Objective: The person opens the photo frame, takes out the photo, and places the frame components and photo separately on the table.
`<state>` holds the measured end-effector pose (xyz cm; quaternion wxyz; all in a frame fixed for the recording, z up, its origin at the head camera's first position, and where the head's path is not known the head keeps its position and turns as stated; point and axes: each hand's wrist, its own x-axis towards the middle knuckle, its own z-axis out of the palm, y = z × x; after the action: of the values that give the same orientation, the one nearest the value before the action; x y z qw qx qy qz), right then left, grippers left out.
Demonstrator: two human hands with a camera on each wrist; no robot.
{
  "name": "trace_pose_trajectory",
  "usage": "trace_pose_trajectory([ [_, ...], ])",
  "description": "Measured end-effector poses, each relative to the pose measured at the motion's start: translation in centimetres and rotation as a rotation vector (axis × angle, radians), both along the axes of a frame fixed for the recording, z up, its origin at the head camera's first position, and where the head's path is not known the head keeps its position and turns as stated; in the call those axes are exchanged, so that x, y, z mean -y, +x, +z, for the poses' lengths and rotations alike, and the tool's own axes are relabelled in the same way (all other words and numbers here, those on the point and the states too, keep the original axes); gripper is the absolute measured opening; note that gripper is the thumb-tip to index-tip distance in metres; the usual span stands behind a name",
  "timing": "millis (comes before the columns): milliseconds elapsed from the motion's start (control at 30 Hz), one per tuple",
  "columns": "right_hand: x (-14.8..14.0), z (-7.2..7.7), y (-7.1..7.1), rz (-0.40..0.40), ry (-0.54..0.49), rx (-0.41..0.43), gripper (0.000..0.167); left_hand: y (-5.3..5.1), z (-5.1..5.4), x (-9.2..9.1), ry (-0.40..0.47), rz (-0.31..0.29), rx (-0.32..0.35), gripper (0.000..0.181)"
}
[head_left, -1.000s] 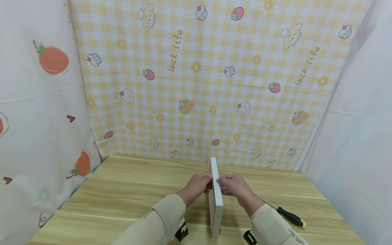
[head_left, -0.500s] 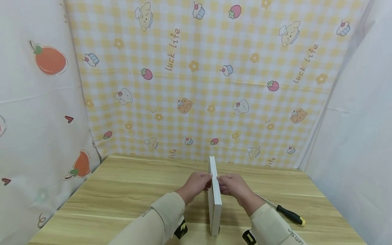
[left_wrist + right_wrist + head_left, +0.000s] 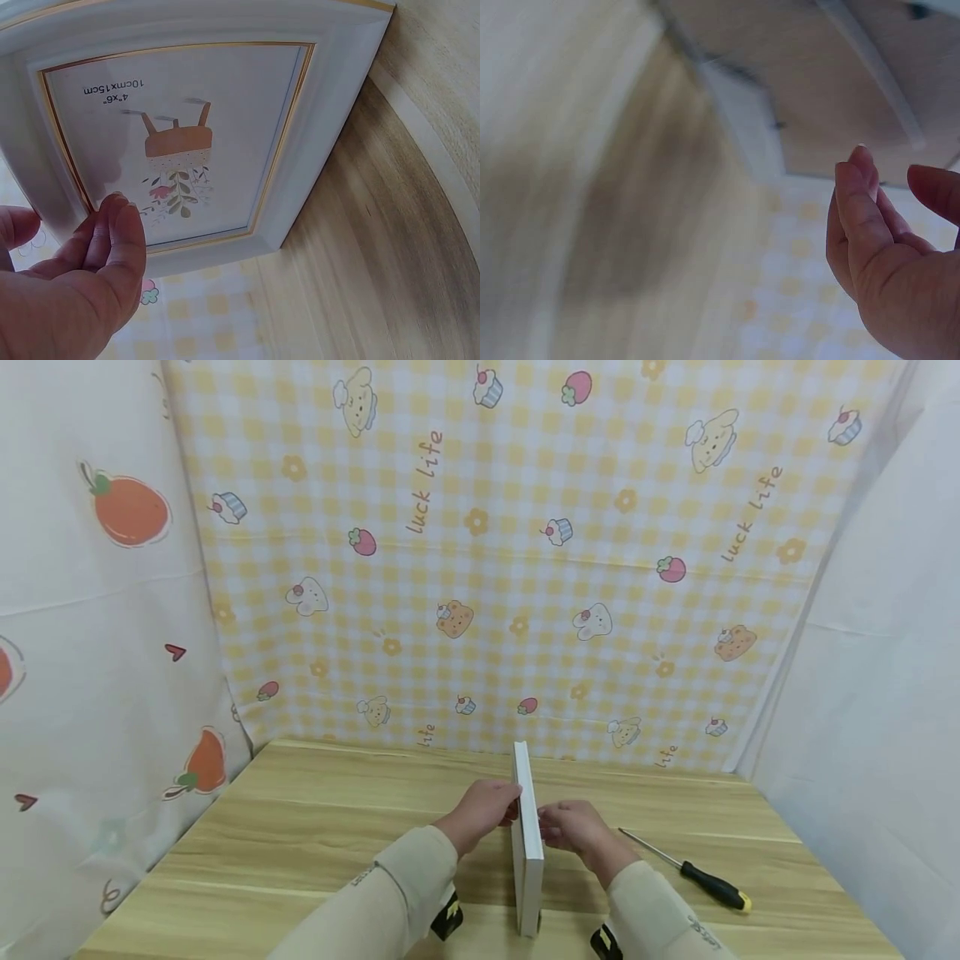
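Facing left-wrist view only: framed print [image 3: 180, 142]

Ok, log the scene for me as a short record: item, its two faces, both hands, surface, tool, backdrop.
Item: white picture frame, upright, edge-on in the head view
Front: plant print, upside down in the left wrist view
Back: brownish panel
Left hand: pinches the frame's upper edge
Right hand: fingers loosely bent beside the back; contact unclear
Surface: wood-grain table
Tool: black-and-yellow screwdriver, lying right of the right hand
Backdrop: yellow checked cloth
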<state>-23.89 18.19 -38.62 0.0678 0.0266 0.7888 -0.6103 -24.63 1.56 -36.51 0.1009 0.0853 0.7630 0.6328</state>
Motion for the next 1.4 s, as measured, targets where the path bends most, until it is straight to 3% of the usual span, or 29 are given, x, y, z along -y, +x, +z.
trace_pose_trajectory([
  [133,-0.1,-1.7,-0.6,-0.030,0.053,0.031,0.025,-0.2,0.0,0.2,-0.006,0.006,0.015,0.028],
  [300,-0.2,-2.7,-0.8,-0.044,0.086,0.045,0.024,-0.4,0.0,0.6,-0.004,0.013,0.014,0.025],
  [633,-0.3,-3.8,-0.9,0.093,0.131,0.071,0.024,-0.5,-0.5,1.7,0.057,0.013,0.016,0.025],
  [867,-0.4,-3.9,-0.7,0.053,0.178,0.064,0.021,-0.2,-0.9,2.3,0.055,0.014,0.020,0.036],
  [1167,-0.8,-3.4,-0.3,-0.001,0.266,0.061,0.014,0.2,-1.3,2.9,0.076,-0.055,0.025,0.035],
  [1400,-0.7,-3.6,-0.4,-0.026,0.297,0.081,0.010,0.1,-1.6,3.5,0.013,-0.028,0.018,0.032],
])
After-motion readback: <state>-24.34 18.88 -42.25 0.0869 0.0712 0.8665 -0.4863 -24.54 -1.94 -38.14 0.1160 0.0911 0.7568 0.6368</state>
